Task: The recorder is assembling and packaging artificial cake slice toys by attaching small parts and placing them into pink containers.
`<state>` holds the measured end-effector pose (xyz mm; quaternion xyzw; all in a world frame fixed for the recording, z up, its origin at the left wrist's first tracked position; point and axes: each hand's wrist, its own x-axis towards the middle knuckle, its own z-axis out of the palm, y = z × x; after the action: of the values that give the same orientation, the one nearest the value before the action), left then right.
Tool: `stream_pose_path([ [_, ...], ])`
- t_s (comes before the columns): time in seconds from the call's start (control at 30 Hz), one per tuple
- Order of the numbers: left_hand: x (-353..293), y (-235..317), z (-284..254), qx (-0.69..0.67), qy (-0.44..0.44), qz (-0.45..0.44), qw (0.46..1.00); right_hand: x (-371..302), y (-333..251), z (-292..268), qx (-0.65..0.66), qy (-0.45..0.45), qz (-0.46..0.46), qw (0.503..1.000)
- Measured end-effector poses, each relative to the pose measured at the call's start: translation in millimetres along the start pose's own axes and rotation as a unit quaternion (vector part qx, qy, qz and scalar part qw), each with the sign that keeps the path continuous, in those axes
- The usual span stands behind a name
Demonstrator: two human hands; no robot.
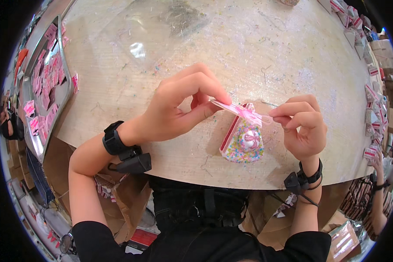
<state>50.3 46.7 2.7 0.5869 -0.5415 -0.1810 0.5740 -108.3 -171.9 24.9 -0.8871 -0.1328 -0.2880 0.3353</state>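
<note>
Between thumb and index finger, my left hand [179, 107] pinches one end of a small pink and white card tag [235, 108]. My right hand [306, 129] has its fingertips closed on a thin pale loop of cord [266, 118] at the tag's other end. Just below the tag, a cake-slice-shaped ornament [242, 148] lies on the table, with pastel sprinkles, a white and pink blob on top and a dark red and white side. The tag covers its narrow tip. I cannot tell whether the cord is joined to the ornament.
A metal tray [67, 87] of pink tags stands at the left, with one tag [75, 83] beside it. Clear plastic film [137, 50] lies at the far side. Similar cake-slice ornaments [371, 115] line the right edge, near another person's hand [375, 161]. Glitter and wire bits dot the table.
</note>
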Motion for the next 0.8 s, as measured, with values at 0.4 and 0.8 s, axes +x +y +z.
stream_pose_path([
  [0.4, 0, 5, 1, 0.003, -0.055, -0.019, 0.998, 1, -11, 0, 0.16, 0.003, 0.0, 0.987],
  [0.8, -4, 6, 6, -0.201, -0.086, -0.185, 0.958, -2, -9, 3, 0.19, 0.011, 0.003, 0.982],
])
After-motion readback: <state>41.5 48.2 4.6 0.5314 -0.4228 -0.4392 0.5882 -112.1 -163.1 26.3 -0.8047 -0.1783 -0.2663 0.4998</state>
